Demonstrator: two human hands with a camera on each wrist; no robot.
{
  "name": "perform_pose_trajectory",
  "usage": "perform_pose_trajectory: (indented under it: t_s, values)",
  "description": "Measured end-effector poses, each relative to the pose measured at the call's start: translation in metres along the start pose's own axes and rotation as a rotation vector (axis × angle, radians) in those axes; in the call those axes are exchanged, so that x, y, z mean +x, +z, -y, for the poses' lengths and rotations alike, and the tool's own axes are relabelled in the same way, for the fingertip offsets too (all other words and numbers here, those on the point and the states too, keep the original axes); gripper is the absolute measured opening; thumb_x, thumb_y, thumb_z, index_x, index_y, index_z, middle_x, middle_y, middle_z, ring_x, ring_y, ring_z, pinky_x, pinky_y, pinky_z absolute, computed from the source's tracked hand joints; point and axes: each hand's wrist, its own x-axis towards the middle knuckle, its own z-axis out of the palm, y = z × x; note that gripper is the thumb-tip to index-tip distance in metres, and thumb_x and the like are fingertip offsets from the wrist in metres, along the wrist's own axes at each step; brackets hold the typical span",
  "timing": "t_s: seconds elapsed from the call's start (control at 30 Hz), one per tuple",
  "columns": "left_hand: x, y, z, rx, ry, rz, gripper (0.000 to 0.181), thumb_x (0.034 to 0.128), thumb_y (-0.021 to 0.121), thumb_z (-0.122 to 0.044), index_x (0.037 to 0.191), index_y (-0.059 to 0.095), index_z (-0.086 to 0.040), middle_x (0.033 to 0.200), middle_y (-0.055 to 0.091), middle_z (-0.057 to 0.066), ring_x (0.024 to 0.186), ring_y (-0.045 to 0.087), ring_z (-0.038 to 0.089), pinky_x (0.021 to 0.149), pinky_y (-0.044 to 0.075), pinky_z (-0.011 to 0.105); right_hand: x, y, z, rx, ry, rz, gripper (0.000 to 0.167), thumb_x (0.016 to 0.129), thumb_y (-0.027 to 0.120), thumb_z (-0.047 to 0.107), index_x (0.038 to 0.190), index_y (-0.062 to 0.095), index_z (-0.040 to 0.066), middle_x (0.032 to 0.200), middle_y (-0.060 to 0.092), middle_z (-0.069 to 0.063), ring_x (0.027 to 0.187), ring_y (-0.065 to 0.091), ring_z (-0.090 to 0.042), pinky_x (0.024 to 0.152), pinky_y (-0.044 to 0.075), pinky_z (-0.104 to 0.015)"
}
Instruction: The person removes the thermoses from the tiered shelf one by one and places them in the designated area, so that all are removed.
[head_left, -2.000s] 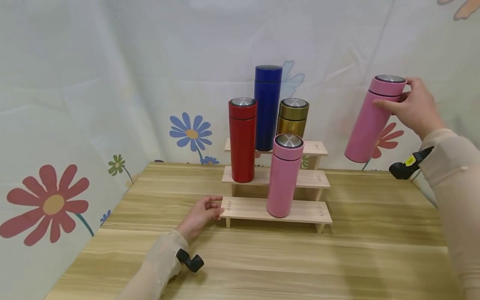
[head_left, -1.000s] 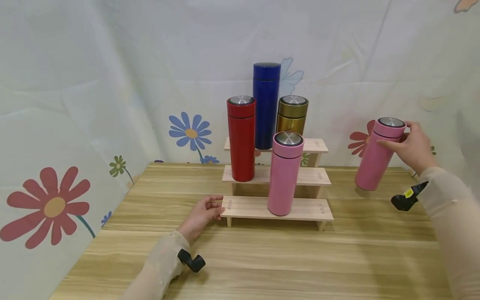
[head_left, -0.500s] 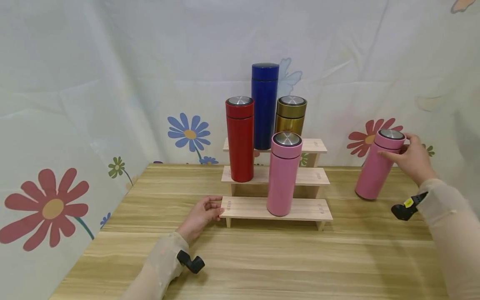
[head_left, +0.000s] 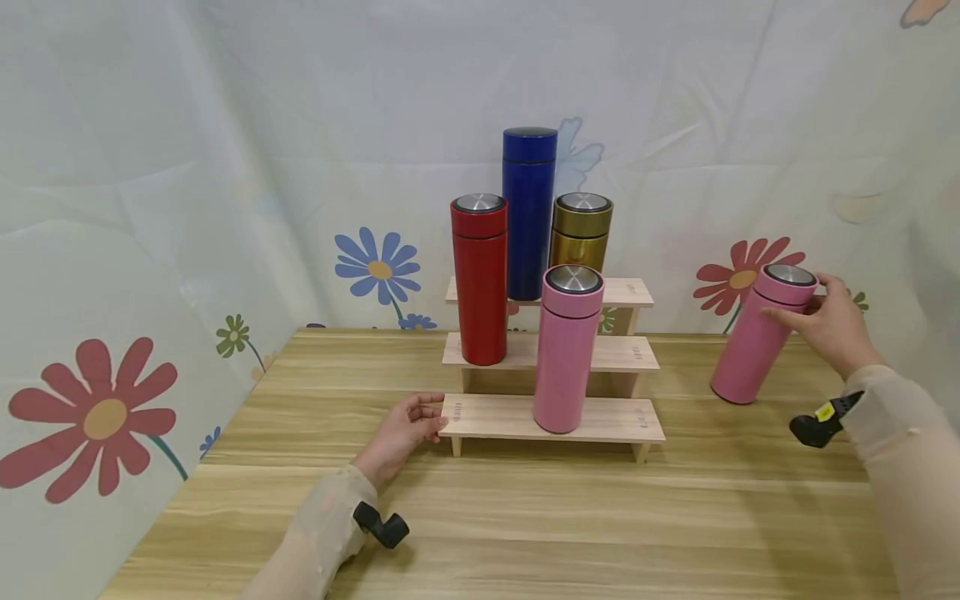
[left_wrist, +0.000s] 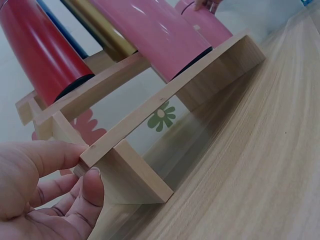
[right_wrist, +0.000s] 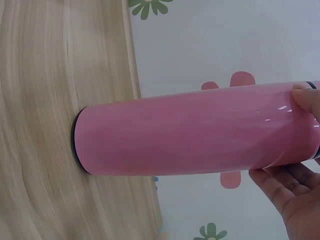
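Observation:
My right hand (head_left: 834, 327) grips a pink thermos bottle (head_left: 757, 346) near its lid, fingers and thumb around the upper body. In the right wrist view, the black base of this bottle (right_wrist: 190, 132) meets the wooden table, and the bottle leans a little in the head view. My left hand (head_left: 401, 433) pinches the left end of the lowest board of a three-step wooden stand (head_left: 487, 415). On that board stands a second pink thermos bottle (head_left: 568, 358). A red one (head_left: 480, 292) occupies the middle step; blue (head_left: 529, 217) and gold (head_left: 583, 232) ones stand farther back.
The wood-grain table (head_left: 525, 533) extends around the stand. A pale flower-printed cloth (head_left: 300, 167) hangs behind and to the left of it. The gold bottle's lower part is hidden behind the front pink bottle.
My right hand has brought the pink thermos bottle down from above to the table at the right, its top leaning slightly more rightward lately. The left hand stays at the stand.

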Motion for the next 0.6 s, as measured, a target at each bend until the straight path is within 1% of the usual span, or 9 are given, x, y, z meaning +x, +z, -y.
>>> perform_pose_trajectory:
  t_s: [0.03, 0.1, 0.2, 0.3, 0.33, 0.4, 0.47, 0.53, 0.6]
  values:
    - [0.000, 0.000, 0.000, 0.000, 0.000, 0.001, 0.045, 0.0923, 0.058, 0.001, 0.135, 0.043, 0.006, 0.101, 0.056, 0.008, 0.082, 0.054, 0.012, 0.068, 0.051, 0.022, 0.000, -0.001, 0.000, -0.004, -0.004, 0.003, 0.101, 0.091, 0.058, 0.047, 0.149, -0.004, -0.008, 0.138, 0.030, -0.044, 0.122, 0.039, -0.054, 0.097, 0.037, -0.067]
    - [0.000, 0.000, -0.001, 0.000, 0.001, 0.001, 0.045, 0.0924, 0.058, 0.001, 0.135, 0.043, 0.006, 0.101, 0.056, 0.009, 0.082, 0.054, 0.012, 0.068, 0.052, 0.022, 0.001, -0.002, -0.001, -0.014, -0.007, 0.010, 0.102, 0.091, 0.059, 0.048, 0.149, -0.003, -0.008, 0.138, 0.031, -0.043, 0.121, 0.040, -0.053, 0.090, 0.046, -0.058]
    - [0.001, 0.001, 0.000, -0.003, -0.002, 0.000, 0.044, 0.0922, 0.057, 0.002, 0.134, 0.044, 0.005, 0.101, 0.056, 0.009, 0.082, 0.055, 0.012, 0.069, 0.052, 0.022, 0.001, -0.004, -0.002, -0.018, -0.009, 0.030, 0.102, 0.091, 0.058, 0.049, 0.149, -0.003, -0.008, 0.137, 0.032, -0.041, 0.119, 0.040, -0.052, 0.087, 0.049, -0.054]
    - [0.001, 0.001, 0.001, -0.009, -0.002, -0.006, 0.044, 0.0920, 0.057, 0.002, 0.134, 0.045, 0.006, 0.101, 0.056, 0.009, 0.082, 0.055, 0.013, 0.069, 0.052, 0.023, 0.003, -0.006, -0.003, -0.041, -0.028, 0.042, 0.101, 0.091, 0.059, 0.047, 0.149, -0.002, -0.008, 0.134, 0.034, -0.040, 0.113, 0.042, -0.049, 0.079, 0.051, -0.040]
    - [0.001, 0.001, 0.001, -0.012, -0.002, -0.009, 0.044, 0.0919, 0.058, 0.002, 0.134, 0.045, 0.005, 0.101, 0.056, 0.009, 0.081, 0.055, 0.013, 0.069, 0.052, 0.023, 0.004, -0.006, -0.004, -0.052, -0.040, 0.044, 0.100, 0.091, 0.060, 0.046, 0.149, -0.001, -0.008, 0.132, 0.035, -0.040, 0.109, 0.046, -0.043, 0.077, 0.051, -0.035]
    - [0.001, 0.001, 0.001, -0.015, 0.002, -0.011, 0.044, 0.0918, 0.058, 0.002, 0.133, 0.045, 0.006, 0.101, 0.056, 0.009, 0.081, 0.055, 0.013, 0.069, 0.053, 0.023, 0.005, -0.009, -0.004, -0.064, -0.067, 0.051, 0.097, 0.092, 0.061, 0.041, 0.149, 0.000, -0.008, 0.129, 0.037, -0.040, 0.097, 0.052, -0.024, 0.069, 0.045, -0.017]
    - [0.002, 0.001, 0.002, -0.019, 0.004, -0.010, 0.044, 0.0919, 0.058, 0.002, 0.133, 0.045, 0.006, 0.100, 0.056, 0.008, 0.081, 0.055, 0.013, 0.069, 0.053, 0.023, 0.006, -0.011, -0.003, -0.054, -0.087, 0.060, 0.095, 0.093, 0.061, 0.036, 0.149, 0.000, -0.008, 0.128, 0.038, -0.040, 0.086, 0.049, -0.001, 0.062, 0.038, -0.007]
    - [0.002, 0.001, 0.002, -0.015, 0.007, -0.005, 0.044, 0.0921, 0.058, 0.001, 0.134, 0.045, 0.006, 0.100, 0.056, 0.008, 0.081, 0.055, 0.013, 0.069, 0.053, 0.022, 0.006, -0.014, -0.002, -0.040, -0.100, 0.070, 0.091, 0.094, 0.060, 0.033, 0.150, 0.000, -0.007, 0.128, 0.038, -0.042, 0.077, 0.038, 0.014, 0.059, 0.036, -0.003]
    - [0.002, 0.000, 0.001, -0.012, 0.007, -0.005, 0.044, 0.0924, 0.058, 0.001, 0.134, 0.044, 0.006, 0.100, 0.056, 0.008, 0.081, 0.055, 0.012, 0.069, 0.053, 0.022, 0.006, -0.018, 0.000, -0.020, -0.097, 0.084, 0.091, 0.095, 0.059, 0.033, 0.151, -0.001, -0.005, 0.130, 0.036, -0.043, 0.074, 0.035, 0.020, 0.059, 0.035, -0.002]
